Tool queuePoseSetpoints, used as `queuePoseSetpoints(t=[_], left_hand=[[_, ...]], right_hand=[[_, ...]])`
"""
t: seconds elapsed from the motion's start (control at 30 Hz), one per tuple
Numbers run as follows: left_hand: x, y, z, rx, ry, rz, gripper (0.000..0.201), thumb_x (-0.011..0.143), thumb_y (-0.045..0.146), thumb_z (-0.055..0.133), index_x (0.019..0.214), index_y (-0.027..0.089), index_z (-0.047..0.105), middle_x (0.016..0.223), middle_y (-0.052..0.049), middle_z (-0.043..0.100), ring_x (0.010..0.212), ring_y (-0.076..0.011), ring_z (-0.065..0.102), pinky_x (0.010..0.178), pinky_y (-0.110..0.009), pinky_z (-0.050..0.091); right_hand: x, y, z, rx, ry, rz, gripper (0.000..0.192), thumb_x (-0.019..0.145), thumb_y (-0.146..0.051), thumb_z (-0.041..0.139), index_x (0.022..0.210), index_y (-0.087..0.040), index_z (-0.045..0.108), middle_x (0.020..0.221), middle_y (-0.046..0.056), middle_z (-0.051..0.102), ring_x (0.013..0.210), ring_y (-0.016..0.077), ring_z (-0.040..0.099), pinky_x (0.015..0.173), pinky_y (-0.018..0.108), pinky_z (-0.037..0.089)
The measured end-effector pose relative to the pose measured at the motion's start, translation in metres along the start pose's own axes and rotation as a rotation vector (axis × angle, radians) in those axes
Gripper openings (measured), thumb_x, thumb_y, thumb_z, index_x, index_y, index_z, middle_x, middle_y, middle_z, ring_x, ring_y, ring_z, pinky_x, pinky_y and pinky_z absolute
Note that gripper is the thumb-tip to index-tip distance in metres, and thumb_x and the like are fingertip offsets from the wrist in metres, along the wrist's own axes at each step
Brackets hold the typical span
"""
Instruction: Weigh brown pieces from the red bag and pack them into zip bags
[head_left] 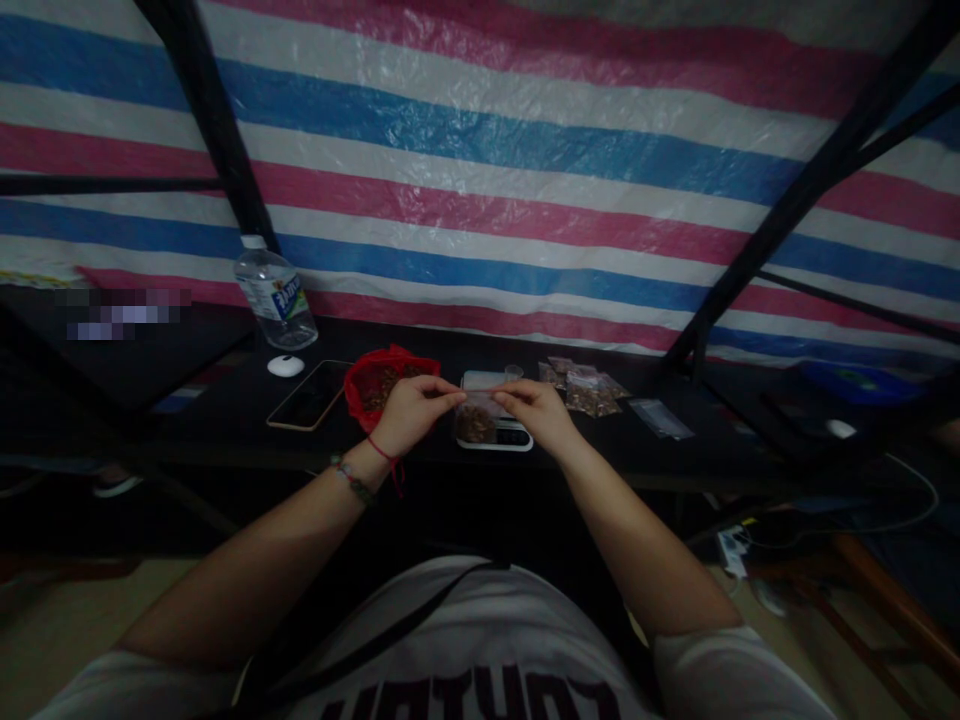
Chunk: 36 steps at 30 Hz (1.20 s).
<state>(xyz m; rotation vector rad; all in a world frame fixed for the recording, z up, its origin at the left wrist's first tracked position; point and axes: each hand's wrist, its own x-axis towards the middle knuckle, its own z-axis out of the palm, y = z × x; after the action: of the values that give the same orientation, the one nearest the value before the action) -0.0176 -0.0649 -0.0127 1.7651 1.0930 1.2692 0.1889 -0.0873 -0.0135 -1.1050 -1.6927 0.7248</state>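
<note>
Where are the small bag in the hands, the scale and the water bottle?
Small bag (475, 418), head view, on its brown-filled lower half.
Scale (501, 438), head view, on its front edge.
Water bottle (279, 298), head view, on its label.

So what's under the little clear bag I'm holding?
A white scale sits under the bag, which both hands, left and right, pinch at the top. Brown bits fill the bag and hide most of the scale's platform.

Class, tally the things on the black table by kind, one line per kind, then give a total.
Water bottle: 1
Mouse: 1
Phone: 1
Red bag: 1
Scale: 1
Small clear bags, as far as visible: 4
Total: 9
</note>
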Motion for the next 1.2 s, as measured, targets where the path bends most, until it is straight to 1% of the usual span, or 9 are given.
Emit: queuePoseSetpoints(t=[0.17,0.27,0.43,0.53,0.63,0.73,0.83,0.9,1.2], left_hand=[[0.001,-0.002,0.003,-0.12,-0.006,-0.031,0.029,0.065,0.039,0.073,0.08,0.014,0.071,0.082,-0.008,0.072,0.077,-0.0197,0.065,0.076,-0.031,0.051],[0.009,-0.007,-0.006,-0.248,-0.048,-0.015,0.043,0.064,0.039,0.074,0.099,0.014,0.066,0.096,-0.01,0.07,0.087,-0.0206,0.065,0.081,-0.034,0.051],[0.032,-0.03,-0.041,-0.152,0.115,-0.087,0.041,0.068,0.039,0.07,0.1,0.015,0.065,0.096,-0.008,0.069,0.086,-0.0198,0.065,0.078,-0.032,0.052],[0.041,-0.045,-0.059,-0.068,0.142,-0.119,0.035,0.068,0.038,0.068,0.095,0.016,0.067,0.093,-0.008,0.07,0.082,-0.0194,0.064,0.076,-0.03,0.052],[0.044,-0.053,-0.068,-0.025,0.177,-0.15,0.032,0.067,0.036,0.068,0.092,0.016,0.068,0.09,-0.007,0.07,0.077,-0.0182,0.064,0.073,-0.029,0.052],[0.044,-0.055,-0.072,0.051,0.201,-0.177,0.03,0.066,0.035,0.068,0.09,0.017,0.069,0.085,-0.005,0.07,0.073,-0.0178,0.064,0.07,-0.028,0.051],[0.045,-0.056,-0.073,0.053,0.2,-0.184,0.031,0.065,0.037,0.068,0.09,0.017,0.069,0.082,-0.005,0.07,0.069,-0.0173,0.063,0.068,-0.028,0.051],[0.045,-0.058,-0.073,0.034,0.191,-0.184,0.032,0.065,0.038,0.068,0.088,0.017,0.069,0.081,-0.005,0.07,0.068,-0.017,0.062,0.067,-0.028,0.051],[0.043,-0.059,-0.071,0.019,0.151,-0.205,0.033,0.063,0.042,0.069,0.085,0.017,0.069,0.081,-0.006,0.069,0.07,-0.0175,0.062,0.062,-0.025,0.048]], right_hand=[[0.003,0.012,-0.002,0.054,-0.161,0.032,0.028,0.068,-0.034,0.072,0.091,-0.017,0.068,0.086,0.005,0.07,0.076,0.0168,0.064,0.072,0.03,0.049],[0.01,0.017,-0.022,0.191,0.042,0.076,0.029,0.068,-0.038,0.072,0.087,-0.017,0.066,0.083,0.003,0.069,0.073,0.0158,0.064,0.07,0.03,0.05],[0.023,0.046,-0.076,0.285,0.409,0.14,0.041,0.066,-0.045,0.071,0.094,-0.017,0.062,0.074,0.001,0.065,0.057,0.0112,0.058,0.051,0.021,0.045],[0.024,0.08,-0.102,0.054,0.482,0.254,0.047,0.072,-0.051,0.062,0.103,-0.015,0.061,0.077,0.004,0.066,0.058,0.0135,0.058,0.05,0.023,0.045],[0.016,0.113,-0.13,-0.493,0.431,0.484,0.046,0.076,-0.042,0.059,0.109,-0.011,0.062,0.099,0.015,0.065,0.091,0.0237,0.062,0.076,0.032,0.049],[0.0,0.135,-0.165,-0.928,0.428,0.685,0.054,0.076,-0.042,0.058,0.122,-0.014,0.057,0.122,0.019,0.055,0.116,0.0326,0.05,0.094,0.043,0.04],[-0.02,0.149,-0.2,-1.019,0.454,0.917,0.063,0.073,-0.05,0.06,0.129,-0.023,0.052,0.133,0.019,0.046,0.121,0.0392,0.043,0.091,0.05,0.04],[-0.032,0.156,-0.215,-1.008,0.36,1.024,0.062,0.073,-0.052,0.058,0.126,-0.02,0.055,0.128,0.021,0.051,0.117,0.0395,0.047,0.09,0.05,0.041],[-0.052,0.154,-0.22,-1.241,0.213,0.921,0.036,0.088,-0.024,0.038,0.104,-0.011,0.067,0.105,0.021,0.064,0.097,0.0289,0.064,0.079,0.038,0.049]])
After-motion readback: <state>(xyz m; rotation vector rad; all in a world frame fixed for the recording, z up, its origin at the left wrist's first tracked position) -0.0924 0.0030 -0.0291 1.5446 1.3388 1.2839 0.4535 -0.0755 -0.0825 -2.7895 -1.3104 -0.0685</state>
